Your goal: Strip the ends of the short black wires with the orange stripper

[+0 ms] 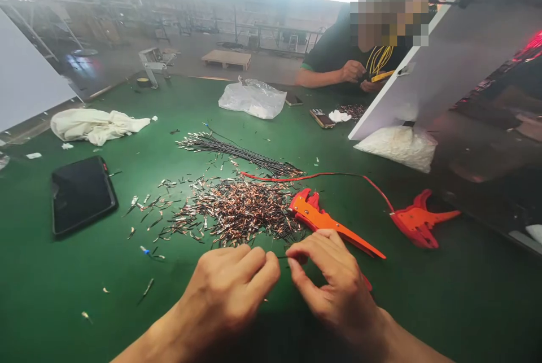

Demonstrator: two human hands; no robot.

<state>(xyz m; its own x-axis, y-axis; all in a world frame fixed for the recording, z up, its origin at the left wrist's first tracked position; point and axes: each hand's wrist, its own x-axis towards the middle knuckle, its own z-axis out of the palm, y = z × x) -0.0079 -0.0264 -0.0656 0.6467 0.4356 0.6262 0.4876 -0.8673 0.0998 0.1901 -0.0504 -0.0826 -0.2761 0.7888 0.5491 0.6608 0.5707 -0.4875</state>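
Observation:
My left hand [231,281] is closed, its fingers curled round one end of a thin dark wire [283,257]. Thumb and forefinger of my right hand [339,278] pinch the same wire a short way along. Just beyond my hands lies a heap of short wire offcuts [245,208] with bare copper ends. Right of the heap rests an orange-and-red wire stripper [330,222], partly behind my right hand. A bundle of black wires [241,151] with light-coloured tips lies behind the heap.
A second orange wire stripper [419,219] lies right, with a red cord [313,175] running to it. A black tablet-like device [82,193] and white cloth [97,125] lie left. Plastic bags [253,97] are farther back. Across the green table [478,301], a person's hands [353,71] hold yellow cable.

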